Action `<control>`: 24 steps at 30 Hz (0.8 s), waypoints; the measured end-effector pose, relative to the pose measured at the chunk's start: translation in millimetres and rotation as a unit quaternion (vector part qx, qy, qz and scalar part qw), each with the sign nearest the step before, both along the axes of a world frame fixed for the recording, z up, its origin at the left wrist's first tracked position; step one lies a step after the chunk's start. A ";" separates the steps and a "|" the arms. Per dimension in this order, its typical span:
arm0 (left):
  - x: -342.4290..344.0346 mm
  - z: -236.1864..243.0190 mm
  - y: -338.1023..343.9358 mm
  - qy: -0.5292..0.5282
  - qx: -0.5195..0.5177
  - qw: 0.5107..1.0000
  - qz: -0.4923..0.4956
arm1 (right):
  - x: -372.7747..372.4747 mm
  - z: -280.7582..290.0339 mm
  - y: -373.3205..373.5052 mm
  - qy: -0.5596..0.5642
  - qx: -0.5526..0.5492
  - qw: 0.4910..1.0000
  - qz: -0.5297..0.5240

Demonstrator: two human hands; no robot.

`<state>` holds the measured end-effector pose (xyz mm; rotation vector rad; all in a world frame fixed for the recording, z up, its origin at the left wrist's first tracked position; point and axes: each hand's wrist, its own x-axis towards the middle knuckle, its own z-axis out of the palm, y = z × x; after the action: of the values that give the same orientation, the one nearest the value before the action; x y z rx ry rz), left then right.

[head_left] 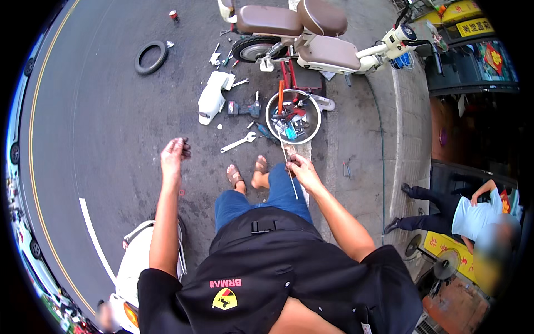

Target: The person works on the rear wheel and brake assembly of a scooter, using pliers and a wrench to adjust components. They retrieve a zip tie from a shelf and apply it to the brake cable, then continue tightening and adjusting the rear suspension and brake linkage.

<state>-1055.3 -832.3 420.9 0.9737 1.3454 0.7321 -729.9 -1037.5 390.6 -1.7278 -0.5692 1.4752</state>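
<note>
A thin rod (293, 185) is in the right hand (302, 171), in front of the person's knees, slanting with its lower end over the blue shorts (233, 209). Its upper end overlaps the near rim of a metal bowl (319, 119) in this view; whether the two touch, I cannot tell. The right grip is narrow, the thumb and fingers pinching the rod partway along. The left hand (175, 151) is raised well apart from it, out to the left over the road surface, its fingers curled and dark at the tips; whether that grip holds anything, I cannot tell.

The bowl sits on the ground just beyond the right hand, full of mixed tools and small parts, with a long orange bar (281, 96) standing up at its far side. Just left of the bowl lie a cordless drill (243, 108) and a blue power tool (265, 132), then an adjustable wrench (238, 142) nearer the sandals (235, 177). A white cover (212, 99) lies beyond the wrench, and a loose tyre (147, 71) is farther off to the left. Past the bowl stands a cream scooter (329, 51) with brown seats. At the right, a person in a light blue shirt (473, 216) is near a fan (446, 264)
</note>
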 end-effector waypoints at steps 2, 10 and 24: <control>12.6 7.0 46.9 -0.018 -0.007 0.999 0.025 | -3.4 0.8 10.8 0.016 -0.002 0.999 -0.044; 98.6 -42.0 109.4 -0.068 -0.088 0.988 -0.108 | 1.6 -33.5 48.0 0.050 0.002 0.976 -0.211; 202.7 -238.5 44.3 0.048 0.112 0.904 -0.411 | 58.8 -17.5 45.6 -0.064 -0.189 0.948 -0.247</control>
<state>-852.6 -788.0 182.4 1.6292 0.8032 0.1840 -671.2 -991.9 373.1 -2.0792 0.1050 1.1623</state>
